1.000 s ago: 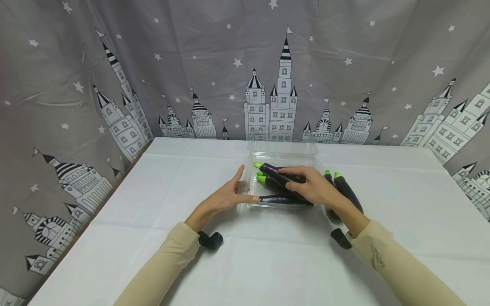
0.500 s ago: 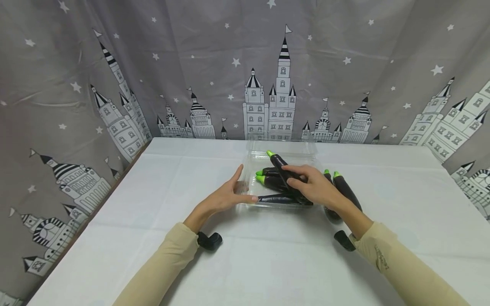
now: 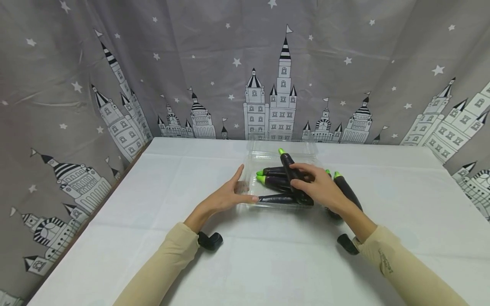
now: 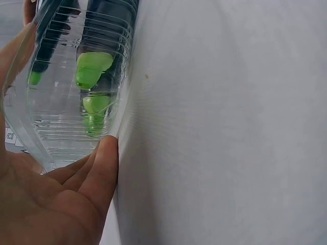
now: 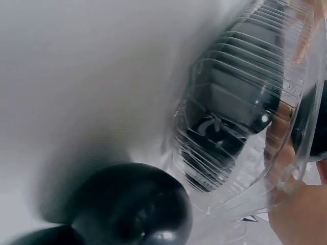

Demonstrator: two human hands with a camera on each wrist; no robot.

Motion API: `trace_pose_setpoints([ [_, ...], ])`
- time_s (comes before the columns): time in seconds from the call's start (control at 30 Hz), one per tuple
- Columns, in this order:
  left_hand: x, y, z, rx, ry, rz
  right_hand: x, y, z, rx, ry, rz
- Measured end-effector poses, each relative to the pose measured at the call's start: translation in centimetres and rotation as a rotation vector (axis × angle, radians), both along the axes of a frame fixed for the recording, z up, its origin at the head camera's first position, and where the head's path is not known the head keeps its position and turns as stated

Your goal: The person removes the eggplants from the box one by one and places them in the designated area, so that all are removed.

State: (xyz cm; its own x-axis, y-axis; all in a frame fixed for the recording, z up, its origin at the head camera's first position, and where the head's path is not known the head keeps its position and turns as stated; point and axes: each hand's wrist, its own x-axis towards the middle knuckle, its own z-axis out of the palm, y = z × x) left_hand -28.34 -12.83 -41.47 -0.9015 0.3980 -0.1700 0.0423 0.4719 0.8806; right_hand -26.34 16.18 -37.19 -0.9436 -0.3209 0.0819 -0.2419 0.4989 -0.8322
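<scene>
A clear plastic container [image 3: 264, 160] with its lid folded back lies on the table. My left hand [image 3: 226, 196] braces its left side, fingers straight against the outer wall, thumb over the front rim; the left wrist view shows the fingers [image 4: 99, 173] flat against it. My right hand [image 3: 320, 187] pinches an eggplant [image 3: 287, 161] over the container's right part, its green stem pointing away. Below lie an upper eggplant [image 3: 272, 171], a middle eggplant [image 3: 276, 183] and a front eggplant [image 3: 276, 198], their right ends partly hidden.
Right of the container lies another eggplant [image 3: 347, 191], with a further eggplant [image 3: 334, 215] mostly hidden behind my right wrist. A white cloth [image 3: 245, 263] covers the table. A grey castle-print curtain [image 3: 214, 51] hangs behind it.
The right hand has swung the held eggplant's stem end to the right and away, from lying slantwise to nearly front-to-back, uncovering more of the eggplants below. The left hand has stayed in place.
</scene>
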Motion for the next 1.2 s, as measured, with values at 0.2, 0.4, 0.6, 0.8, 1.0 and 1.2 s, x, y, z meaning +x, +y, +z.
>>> trace_pose_setpoints([
  [0.2,0.0,0.0,0.0,-0.003,0.013,-0.011,0.0,0.4,-0.3,-0.050,0.004,0.006],
  [0.4,-0.1,-0.1,-0.1,-0.001,0.016,-0.013,0.3,0.6,0.0,-0.030,-0.006,-0.011],
  [0.6,-0.1,-0.1,-0.2,-0.004,0.015,-0.014,0.5,0.9,0.0,-0.045,-0.039,-0.023],
  [0.8,-0.1,0.0,-0.2,-0.011,0.004,-0.010,0.5,1.3,-0.3,-0.087,-0.063,-0.041],
  [1.0,-0.1,0.0,-0.2,-0.003,0.006,-0.007,0.5,1.5,-0.3,-0.085,-0.076,-0.049],
  [1.2,-0.1,-0.1,-0.3,0.001,0.014,-0.008,0.7,1.6,-0.2,-0.107,-0.106,-0.060],
])
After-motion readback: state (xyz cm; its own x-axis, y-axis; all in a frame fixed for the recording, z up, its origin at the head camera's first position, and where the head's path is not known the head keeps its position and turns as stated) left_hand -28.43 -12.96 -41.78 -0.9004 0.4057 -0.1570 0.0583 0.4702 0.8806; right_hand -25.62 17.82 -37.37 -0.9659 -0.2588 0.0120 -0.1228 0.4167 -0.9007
